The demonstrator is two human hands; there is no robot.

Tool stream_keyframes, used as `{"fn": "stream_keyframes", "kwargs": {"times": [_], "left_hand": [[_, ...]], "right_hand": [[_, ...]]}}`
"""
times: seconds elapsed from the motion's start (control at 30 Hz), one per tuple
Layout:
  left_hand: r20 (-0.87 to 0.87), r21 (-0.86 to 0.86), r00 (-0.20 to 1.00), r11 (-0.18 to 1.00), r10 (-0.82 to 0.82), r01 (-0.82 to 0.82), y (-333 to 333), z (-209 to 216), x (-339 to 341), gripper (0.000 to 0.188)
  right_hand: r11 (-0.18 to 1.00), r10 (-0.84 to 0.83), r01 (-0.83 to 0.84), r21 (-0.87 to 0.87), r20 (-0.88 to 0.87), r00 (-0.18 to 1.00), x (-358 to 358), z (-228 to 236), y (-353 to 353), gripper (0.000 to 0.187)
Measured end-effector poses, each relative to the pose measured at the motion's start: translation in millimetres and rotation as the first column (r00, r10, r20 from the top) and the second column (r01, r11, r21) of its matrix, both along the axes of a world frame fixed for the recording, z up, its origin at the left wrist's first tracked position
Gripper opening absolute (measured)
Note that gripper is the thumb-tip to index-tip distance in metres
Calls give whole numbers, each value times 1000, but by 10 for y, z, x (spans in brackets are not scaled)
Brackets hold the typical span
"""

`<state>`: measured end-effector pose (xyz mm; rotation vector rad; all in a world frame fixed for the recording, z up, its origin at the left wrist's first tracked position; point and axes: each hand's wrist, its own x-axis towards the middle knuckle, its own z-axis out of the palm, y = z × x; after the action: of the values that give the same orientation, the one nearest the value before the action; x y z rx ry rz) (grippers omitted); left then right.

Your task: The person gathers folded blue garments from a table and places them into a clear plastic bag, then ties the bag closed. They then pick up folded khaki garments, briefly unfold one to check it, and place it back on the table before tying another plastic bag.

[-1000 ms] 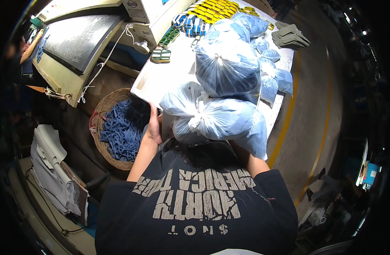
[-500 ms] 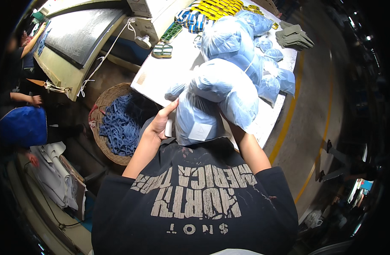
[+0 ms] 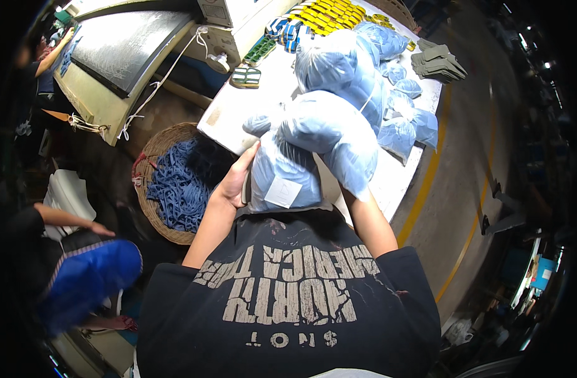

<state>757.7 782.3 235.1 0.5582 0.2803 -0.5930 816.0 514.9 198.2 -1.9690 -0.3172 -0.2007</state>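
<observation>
A clear plastic bag of light-blue pieces, with a white paper label on its front, stands at the table's near edge, close against my shirt. My left hand grips its left side, thumb up along the plastic and fingers curled behind. A thin grey edge shows beside that palm; what it is I cannot make out. My right hand reaches in behind a drooping bulge of light-blue bag, which hides its fingers. Larger tied light-blue bags lean together just beyond.
The white table also carries small blue bags, grey stacked pieces, yellow straps and green strap pieces. A wicker basket of blue strips stands left. A person with a blue cloth is at lower left.
The labelled bag has tilted and shifted slightly left, its label moving with it. My hands keep their places on it. At left, the person with the blue cloth has come nearer.
</observation>
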Motion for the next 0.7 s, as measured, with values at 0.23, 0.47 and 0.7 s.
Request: {"fn": "stream_keyframes", "kwargs": {"times": [0.23, 0.47, 0.7], "left_hand": [[46, 504, 994, 862, -97, 61, 181, -122, -60, 51], [11, 376, 971, 899, 237, -224, 101, -341, -148, 49], [47, -513, 957, 815, -287, 270, 200, -983, 150, 58]], "right_hand": [[943, 22, 64, 327, -252, 968, -3, -6, -237, 88], [900, 95, 84, 427, -381, 920, 50, 240, -466, 95], [802, 596, -557, -216, 235, 768, -341, 1056, 456, 101]]}}
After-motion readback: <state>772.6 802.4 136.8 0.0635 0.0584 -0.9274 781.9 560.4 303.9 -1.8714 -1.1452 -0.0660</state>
